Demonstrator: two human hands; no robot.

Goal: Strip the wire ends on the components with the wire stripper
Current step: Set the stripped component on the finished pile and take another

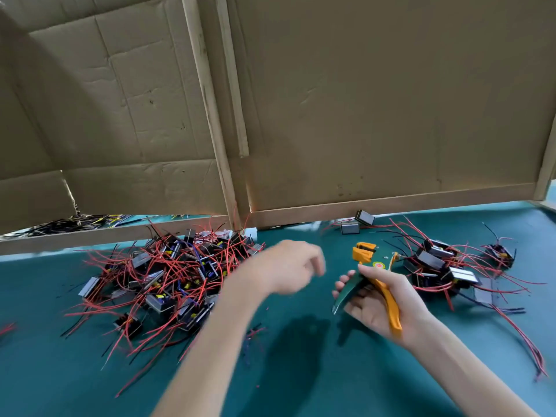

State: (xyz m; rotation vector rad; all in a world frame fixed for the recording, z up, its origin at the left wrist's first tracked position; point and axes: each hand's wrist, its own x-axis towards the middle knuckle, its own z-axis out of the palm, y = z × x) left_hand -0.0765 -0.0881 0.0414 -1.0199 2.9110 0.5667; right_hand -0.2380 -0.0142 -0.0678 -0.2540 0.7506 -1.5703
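Note:
A big heap of small black components with red and black wires (168, 275) lies on the left of the teal table (301, 371). A smaller heap of the same components (442, 266) lies on the right. My right hand (382, 299) grips the orange and green handles of the wire stripper (370, 266), its orange jaws pointing away from me. My left hand (288, 266) hovers blurred above the table between the big heap and the stripper, fingers loosely bent, holding nothing that I can see.
A cardboard wall on wooden battens (361, 115) stands across the back of the table. Two loose components (358, 222) lie at its foot. Black and yellow wires (69, 224) show through a gap under the cardboard at the left.

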